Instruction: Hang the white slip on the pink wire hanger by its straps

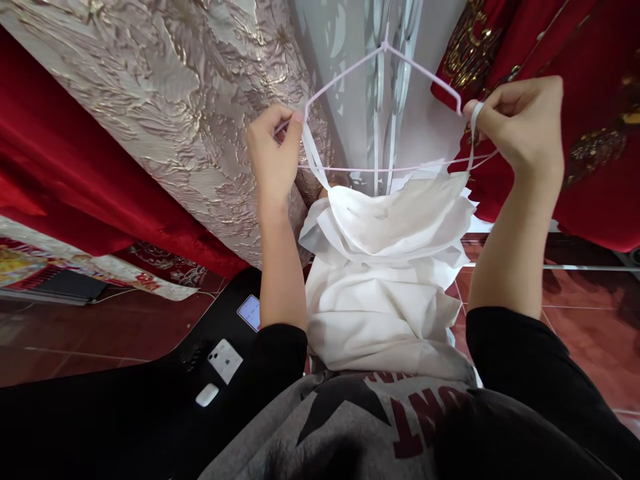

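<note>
A white dress (375, 287) with thin shoulder straps hangs in front of my body, its ruffled neckline facing up. Behind it is a pale pink hanger (345, 70), hooked up at the top of the view. My left hand (276, 153) is closed at the hanger's left end, pinching the left strap (315, 157) there. Beside the hanger's right end, my right hand (525, 123) pinches the right strap (473, 133) between thumb and fingers and stretches it upward. Both straps run down to the dress neckline.
Cream textured fabric with gold lines (200, 100) hangs at the left. Red embellished garments (590, 140) hang at the right. On a black surface (125, 413) lie a lit phone (249, 312), a white phone (225, 361) and a white earbud case (207, 395). The floor has red tiles (580, 333).
</note>
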Motion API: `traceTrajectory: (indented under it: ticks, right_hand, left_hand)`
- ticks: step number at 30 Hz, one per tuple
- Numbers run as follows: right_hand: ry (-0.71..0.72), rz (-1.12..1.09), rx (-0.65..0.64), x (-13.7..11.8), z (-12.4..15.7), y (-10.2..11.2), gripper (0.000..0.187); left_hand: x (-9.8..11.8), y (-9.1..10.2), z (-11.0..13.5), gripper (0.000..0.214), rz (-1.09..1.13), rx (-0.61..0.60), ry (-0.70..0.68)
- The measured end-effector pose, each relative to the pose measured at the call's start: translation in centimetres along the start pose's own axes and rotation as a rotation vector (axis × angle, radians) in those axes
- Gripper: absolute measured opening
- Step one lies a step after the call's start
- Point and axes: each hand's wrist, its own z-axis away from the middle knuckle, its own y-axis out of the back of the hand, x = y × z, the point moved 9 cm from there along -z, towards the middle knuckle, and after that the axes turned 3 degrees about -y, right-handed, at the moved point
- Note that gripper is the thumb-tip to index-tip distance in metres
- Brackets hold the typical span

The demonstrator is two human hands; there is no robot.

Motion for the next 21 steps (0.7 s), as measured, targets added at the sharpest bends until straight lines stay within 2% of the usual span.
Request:
traceTrajectory:
  ticks: [4, 7, 10, 11, 12, 14, 15, 17, 18, 19, 21]
  right_hand:
    - [-0.093, -0.035, -0.040, 2.8, 0.3, -0.5, 0.047]
    - [-0.092, 0.038, 0.021, 2.8, 0.5, -0.2, 0.034]
    - [0.001, 0.163, 0.035, 0.2, 0.7, -0.6, 0.009]
    - [0.055, 0.200, 0.042, -1.0, 0.8, -0.8, 0.013]
    - [0.121, 0.218, 0.064, -2.4, 1.0, -1.0, 0.026]
    - [0.278, 0.173, 0.174, -4.9, 1.8, -1.0, 0.048]
    - [0.357, 0.109, 0.267, -6.0, 2.5, -0.8, 0.052]
    - [0.457, -0.045, 0.438, -6.9, 4.1, -0.9, 0.047]
    - [0.464, -0.091, 0.439, -6.9, 4.6, -1.8, 0.041]
    - [0.452, -0.103, 0.368, -6.6, 4.7, -3.4, 0.034]
    - [0.385, -0.038, 0.046, -5.5, 4.8, -8.3, 0.023]
  left_hand:
    - [1.0, -1.0, 0.4, 0.017, -0.091, -0.052, -0.173]
    - [0.9, -1.3, 0.3, 0.019, -0.124, -0.060, -0.214]
    - [0.6, -1.8, 0.3, 0.017, -0.129, -0.078, -0.253]
    - [0.6, -1.9, 0.4, 0.016, -0.137, -0.072, -0.274]
    - [0.6, -2.0, 0.6, 0.018, -0.150, -0.057, -0.296]
    - [0.4, -2.2, 1.0, 0.025, -0.166, -0.019, -0.324]
    - [0.2, -2.4, 1.2, 0.027, -0.160, -0.008, -0.329]
    - [-0.2, -3.1, 1.6, 0.023, -0.119, -0.019, -0.325]
    - [-0.4, -3.4, 1.7, 0.018, -0.093, -0.040, -0.318]
    - [-0.6, -3.6, 1.8, 0.014, -0.072, -0.059, -0.310]
    - [-0.7, -3.8, 2.0, 0.011, -0.034, -0.090, -0.289]
